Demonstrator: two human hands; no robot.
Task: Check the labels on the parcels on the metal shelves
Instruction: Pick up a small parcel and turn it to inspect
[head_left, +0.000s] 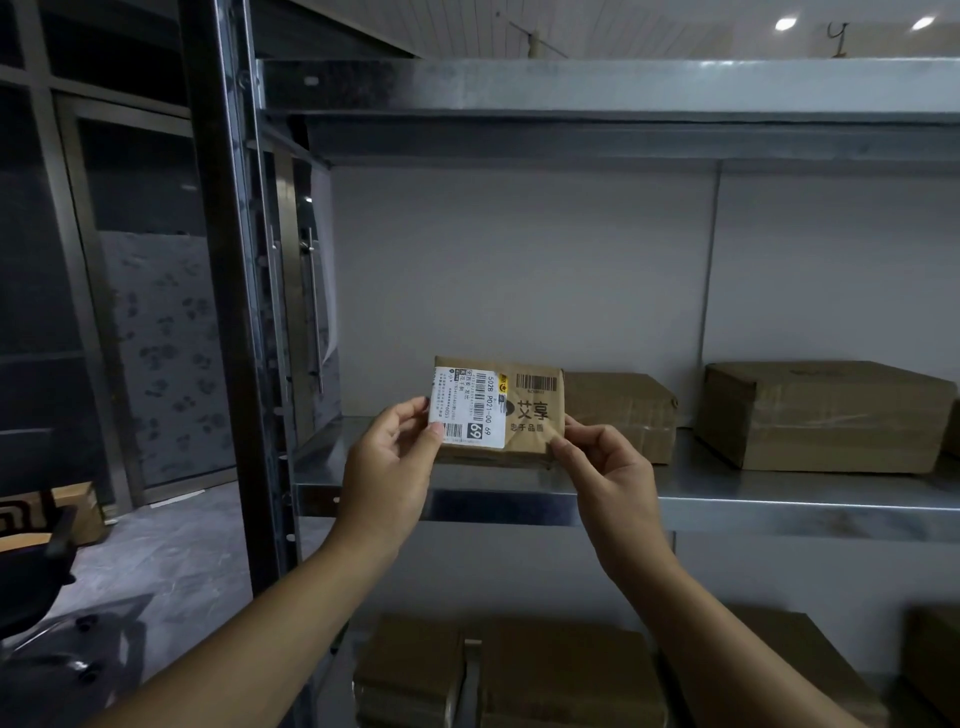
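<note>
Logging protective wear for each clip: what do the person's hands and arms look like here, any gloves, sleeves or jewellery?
Both are bare. The left hand and right hand carry no gloves, and no rings show. The left forearm and right forearm are uncovered up to the frame's edge: no sleeve, watch or wristband in view.

Brown parcel (530, 415) with white, black-barcoded label (469, 408); grey metal shelf (779, 506); plain brown boxes (826, 415).

Glass door (135, 322) at left, ceiling lights (785, 23) above
</note>
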